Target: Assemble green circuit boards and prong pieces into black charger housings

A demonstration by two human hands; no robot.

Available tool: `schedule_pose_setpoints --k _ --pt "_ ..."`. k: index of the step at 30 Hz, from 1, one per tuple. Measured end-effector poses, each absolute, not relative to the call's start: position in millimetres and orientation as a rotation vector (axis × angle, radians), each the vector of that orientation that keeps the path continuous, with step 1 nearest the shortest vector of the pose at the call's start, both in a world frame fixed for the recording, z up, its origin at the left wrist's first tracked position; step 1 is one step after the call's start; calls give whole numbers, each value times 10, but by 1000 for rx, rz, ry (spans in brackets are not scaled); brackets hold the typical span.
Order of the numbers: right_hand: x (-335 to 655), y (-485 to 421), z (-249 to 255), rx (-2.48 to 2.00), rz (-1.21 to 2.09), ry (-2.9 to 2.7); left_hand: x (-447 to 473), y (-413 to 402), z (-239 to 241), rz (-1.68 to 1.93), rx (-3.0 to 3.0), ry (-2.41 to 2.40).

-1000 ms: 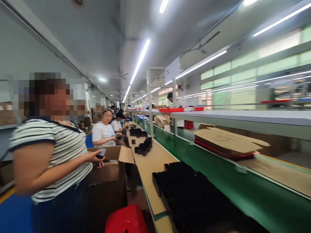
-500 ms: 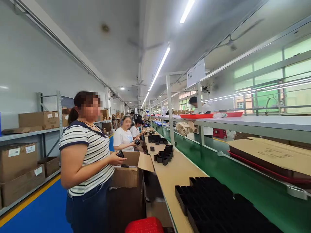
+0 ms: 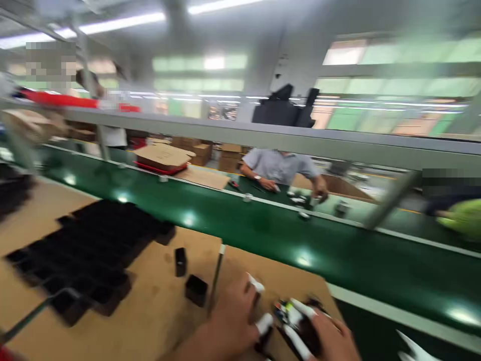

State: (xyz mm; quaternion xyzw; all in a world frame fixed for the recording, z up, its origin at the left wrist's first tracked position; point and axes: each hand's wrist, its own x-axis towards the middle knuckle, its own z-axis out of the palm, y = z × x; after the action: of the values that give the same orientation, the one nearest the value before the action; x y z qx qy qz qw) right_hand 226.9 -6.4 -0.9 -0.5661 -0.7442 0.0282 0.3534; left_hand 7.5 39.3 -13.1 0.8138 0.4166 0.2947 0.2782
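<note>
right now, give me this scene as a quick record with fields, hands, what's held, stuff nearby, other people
left hand: on the bench, white-capped fingers at the small dark part; grip blurred
right hand: fingers curled around the small dark part
surface: cardboard-covered bench
nearby: two loose black boxes, a packed block of black boxes to the left
beyond: green belt
other people: co-worker in grey shirt across the belt, hands on small items
image quality: motion-blurred
</note>
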Motion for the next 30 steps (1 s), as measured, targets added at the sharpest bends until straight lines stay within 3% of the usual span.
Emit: schedule_pose_setpoints --k 5,12,30 --pt "2497 -498 -60 -1762 98 -1980 1 315 -551 834 2163 1078" --pt "2310 -595 -25 -1827 148 -1973 -178 345 -1014 914 2472 1195" --pt "2298 -635 -44 -1805 189 -1954 -338 464 -974 729 2536 1170"
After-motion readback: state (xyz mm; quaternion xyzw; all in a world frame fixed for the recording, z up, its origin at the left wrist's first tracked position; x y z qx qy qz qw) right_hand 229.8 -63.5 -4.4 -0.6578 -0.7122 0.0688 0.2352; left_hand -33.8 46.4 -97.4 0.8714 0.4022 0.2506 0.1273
